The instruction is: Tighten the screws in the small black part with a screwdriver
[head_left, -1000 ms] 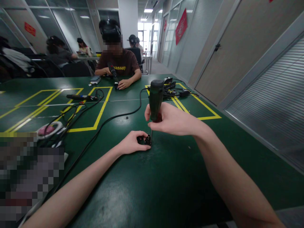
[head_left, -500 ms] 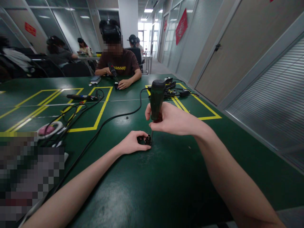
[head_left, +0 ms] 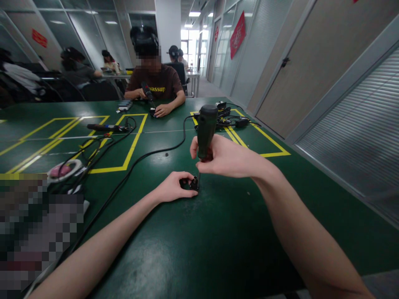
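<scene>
In the head view, my right hand (head_left: pixel 222 154) is closed round the lower handle of a dark screwdriver (head_left: pixel 207 126). The tool stands nearly upright, its thin shaft pointing down. Its tip meets the right side of a small black part (head_left: pixel 194 183) with a round metal top; the exact contact point is too small to make out. My left hand (head_left: pixel 176 187) pinches this part between thumb and fingers and keeps it against the green table (head_left: pixel 187 232).
A black cable (head_left: pixel 149 153) crosses the table on my left. Another tool (head_left: pixel 106 127) lies beyond it near a roll of tape (head_left: pixel 65 170). Tangled black cables (head_left: pixel 230 120) sit at the far right. Opposite, a person (head_left: pixel 156 85) works with a power screwdriver.
The screwdriver handle has turned and tilted slightly in my right hand. My left hand and the black part stay in place.
</scene>
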The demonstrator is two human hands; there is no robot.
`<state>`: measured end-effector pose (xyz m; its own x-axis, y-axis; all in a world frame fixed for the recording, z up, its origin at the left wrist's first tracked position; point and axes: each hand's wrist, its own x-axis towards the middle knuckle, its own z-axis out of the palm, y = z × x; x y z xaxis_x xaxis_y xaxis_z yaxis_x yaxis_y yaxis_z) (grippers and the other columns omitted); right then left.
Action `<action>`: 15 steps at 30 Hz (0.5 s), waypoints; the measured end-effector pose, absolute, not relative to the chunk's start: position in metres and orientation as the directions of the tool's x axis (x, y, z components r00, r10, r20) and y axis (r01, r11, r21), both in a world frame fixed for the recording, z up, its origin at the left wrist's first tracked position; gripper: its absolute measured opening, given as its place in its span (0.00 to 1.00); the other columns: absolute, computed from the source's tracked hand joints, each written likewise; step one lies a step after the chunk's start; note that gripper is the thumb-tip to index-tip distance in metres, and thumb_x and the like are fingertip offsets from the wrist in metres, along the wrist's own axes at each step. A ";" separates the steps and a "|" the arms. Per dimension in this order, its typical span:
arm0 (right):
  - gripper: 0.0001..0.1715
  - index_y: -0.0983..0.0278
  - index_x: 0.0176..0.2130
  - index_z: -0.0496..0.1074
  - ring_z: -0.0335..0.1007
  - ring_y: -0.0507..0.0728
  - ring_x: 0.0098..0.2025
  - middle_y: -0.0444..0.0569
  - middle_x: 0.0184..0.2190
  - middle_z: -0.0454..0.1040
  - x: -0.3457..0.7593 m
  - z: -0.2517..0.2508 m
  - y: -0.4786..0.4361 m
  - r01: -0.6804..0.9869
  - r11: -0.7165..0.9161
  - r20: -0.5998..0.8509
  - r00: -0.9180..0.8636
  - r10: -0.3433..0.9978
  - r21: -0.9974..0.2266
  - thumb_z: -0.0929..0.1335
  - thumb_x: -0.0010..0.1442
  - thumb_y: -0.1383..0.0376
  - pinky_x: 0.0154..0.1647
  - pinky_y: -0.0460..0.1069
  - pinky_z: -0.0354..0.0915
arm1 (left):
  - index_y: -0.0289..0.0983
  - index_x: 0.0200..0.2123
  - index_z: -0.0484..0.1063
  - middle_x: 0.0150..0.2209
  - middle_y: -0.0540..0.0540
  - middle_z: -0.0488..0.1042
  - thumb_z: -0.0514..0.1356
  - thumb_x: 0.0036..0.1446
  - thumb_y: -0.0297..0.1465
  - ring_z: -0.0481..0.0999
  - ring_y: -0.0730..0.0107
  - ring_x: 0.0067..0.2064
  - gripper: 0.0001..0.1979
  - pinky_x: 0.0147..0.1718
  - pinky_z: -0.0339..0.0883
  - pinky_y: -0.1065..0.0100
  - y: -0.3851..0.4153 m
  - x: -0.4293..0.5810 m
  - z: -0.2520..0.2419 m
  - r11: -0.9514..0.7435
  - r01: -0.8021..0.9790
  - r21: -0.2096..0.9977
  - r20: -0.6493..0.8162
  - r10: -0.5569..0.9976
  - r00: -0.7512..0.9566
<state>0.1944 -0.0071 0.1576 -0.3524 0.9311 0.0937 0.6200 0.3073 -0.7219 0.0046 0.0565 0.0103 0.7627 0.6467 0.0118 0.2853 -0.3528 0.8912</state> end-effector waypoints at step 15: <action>0.05 0.62 0.31 0.69 0.62 0.52 0.29 0.41 0.28 0.70 0.191 0.161 -0.007 0.645 0.314 0.107 -0.339 0.935 -0.697 0.69 0.52 0.70 0.32 0.48 0.58 | 0.35 0.41 0.80 0.38 0.46 0.82 0.71 0.49 0.35 0.79 0.62 0.41 0.16 0.46 0.71 0.63 0.056 0.005 0.009 -0.351 0.285 0.892 0.018 0.657 0.754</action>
